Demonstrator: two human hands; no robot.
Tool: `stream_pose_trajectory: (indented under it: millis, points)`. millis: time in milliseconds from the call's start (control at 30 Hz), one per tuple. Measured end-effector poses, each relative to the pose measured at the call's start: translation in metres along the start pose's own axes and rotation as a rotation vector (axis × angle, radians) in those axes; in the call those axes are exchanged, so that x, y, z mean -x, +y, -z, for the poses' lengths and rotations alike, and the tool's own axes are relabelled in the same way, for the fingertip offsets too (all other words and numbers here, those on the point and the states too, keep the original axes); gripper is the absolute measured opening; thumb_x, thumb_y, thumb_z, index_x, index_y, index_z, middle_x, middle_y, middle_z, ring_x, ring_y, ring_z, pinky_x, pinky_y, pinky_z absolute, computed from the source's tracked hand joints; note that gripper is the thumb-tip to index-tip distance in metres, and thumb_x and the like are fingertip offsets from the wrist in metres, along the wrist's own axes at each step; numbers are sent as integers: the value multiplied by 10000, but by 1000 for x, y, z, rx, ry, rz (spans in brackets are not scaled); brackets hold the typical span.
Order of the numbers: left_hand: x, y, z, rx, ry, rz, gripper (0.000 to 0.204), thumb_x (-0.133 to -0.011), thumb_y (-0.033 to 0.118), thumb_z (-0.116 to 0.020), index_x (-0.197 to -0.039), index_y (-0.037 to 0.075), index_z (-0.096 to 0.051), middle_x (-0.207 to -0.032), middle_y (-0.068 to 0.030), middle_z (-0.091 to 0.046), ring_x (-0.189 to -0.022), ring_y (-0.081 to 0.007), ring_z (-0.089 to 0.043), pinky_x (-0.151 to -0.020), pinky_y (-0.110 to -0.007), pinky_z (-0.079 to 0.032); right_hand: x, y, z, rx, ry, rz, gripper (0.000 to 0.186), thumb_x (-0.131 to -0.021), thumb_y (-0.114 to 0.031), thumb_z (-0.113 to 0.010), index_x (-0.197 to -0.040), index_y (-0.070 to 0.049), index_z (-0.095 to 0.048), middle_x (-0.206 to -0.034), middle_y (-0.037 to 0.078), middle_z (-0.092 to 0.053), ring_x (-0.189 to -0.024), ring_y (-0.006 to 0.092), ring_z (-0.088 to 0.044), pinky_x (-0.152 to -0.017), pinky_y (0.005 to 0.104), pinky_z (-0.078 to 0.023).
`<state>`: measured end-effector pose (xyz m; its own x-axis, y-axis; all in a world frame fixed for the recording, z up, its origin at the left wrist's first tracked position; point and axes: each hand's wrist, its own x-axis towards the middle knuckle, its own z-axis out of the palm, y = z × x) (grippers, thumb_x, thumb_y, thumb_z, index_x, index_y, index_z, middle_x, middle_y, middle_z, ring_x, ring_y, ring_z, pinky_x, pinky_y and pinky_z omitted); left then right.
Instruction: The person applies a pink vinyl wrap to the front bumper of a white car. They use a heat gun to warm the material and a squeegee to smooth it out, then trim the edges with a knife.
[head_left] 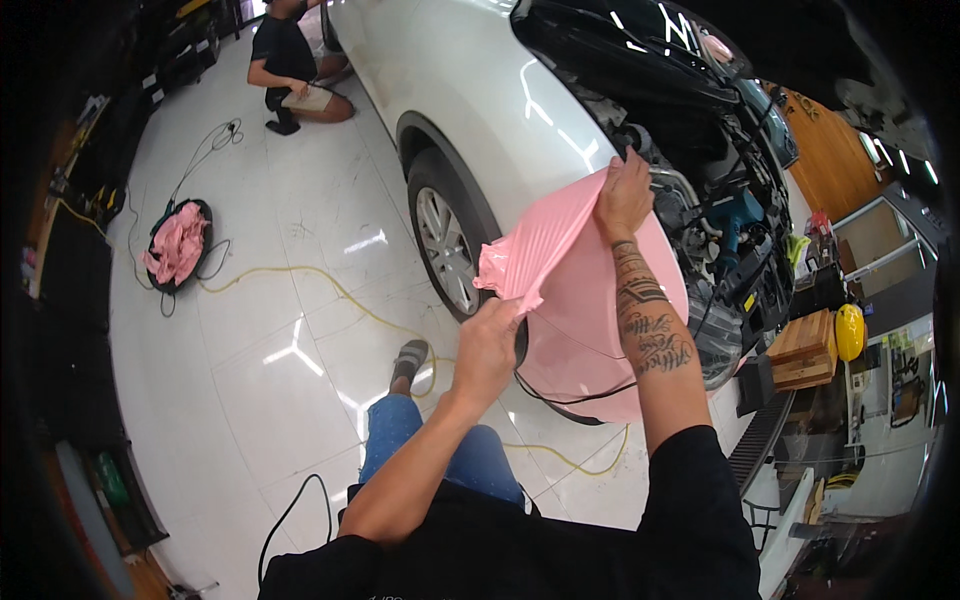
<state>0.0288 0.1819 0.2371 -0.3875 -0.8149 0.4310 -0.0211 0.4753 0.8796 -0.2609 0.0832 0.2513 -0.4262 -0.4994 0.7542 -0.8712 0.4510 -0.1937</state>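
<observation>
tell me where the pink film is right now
In the head view the pink film is right of centre, over the white car's front fender, pinched by the left hand and right hand.

film (560, 250) on car (470, 90) fender, bucket (178, 245) far left

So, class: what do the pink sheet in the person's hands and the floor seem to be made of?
Pink sheet: probably thin plastic film, satin; it bunches and folds where the left hand grips it. Floor: likely glossy white tile, with grout lines and mirror-like light reflections.

Car (470, 90): roof and rear cut off by top edge. Front bumper: hidden under pink film (590, 300). Crouching person (290, 60): head cropped. Shelf items at left rim: indistinct.
</observation>
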Motion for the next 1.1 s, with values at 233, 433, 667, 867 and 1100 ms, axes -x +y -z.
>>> stream_pose_trajectory:
  millis: [233, 433, 667, 867, 1100]
  points:
    - [30, -17, -20, 101, -80, 99, 277, -803, -51, -479, -1067, -21, -554, -920, -204, -519, -866, -391, -535, -724, -437, -435, -12, 16, 1, -126, -376, 146, 499, -847, -308, -495, -1303, -108, -490, -1382, 144, -407, -1267, 315, -387, -969, 505, -351]
    - [23, -7, -14, 211, -161, 156, 344, -789, -58, -472, -1133, -67, -475, -1013, -251, -466, -953, -421, -493, -820, -445, -423, -11, -84, -39, 457, -573, 450, 761, -838, -457, -554, -1335, 84, -354, -1502, 211, -150, -1379, 399, -151, -1055, 600, -189]
    - [14, -17, 8, 183, -170, 118, 356, -788, -48, -483, -1142, -71, -460, -1006, -245, -469, -964, -412, -488, -826, -446, -420, 16, -136, 12, 160, -1442, 546, 591, -870, -461, -515, -1230, 8, -524, -1242, 205, -527, -1158, 401, -476, -985, 511, -343]
    - [12, -5, 1, 136, -210, 36, 400, -761, -2, -534, -1145, -69, -445, -1039, -245, -462, -987, -411, -480, -867, -451, -412, 79, -41, 105, -785, -803, -1161, 478, -874, -420, -540, -1155, -35, -579, -1046, 138, -642, -951, 326, -621, -809, 457, -488]
    - [14, -4, -1, 3, -287, -3, 507, -756, -9, -546, -1238, -48, -394, -1100, -260, -443, -1007, -442, -466, -882, -458, -397, 92, -76, 52, -1459, -812, -1476, 413, -880, -437, -535, -968, -34, -558, -677, 90, -564, -533, 165, -538, -447, 276, -445]
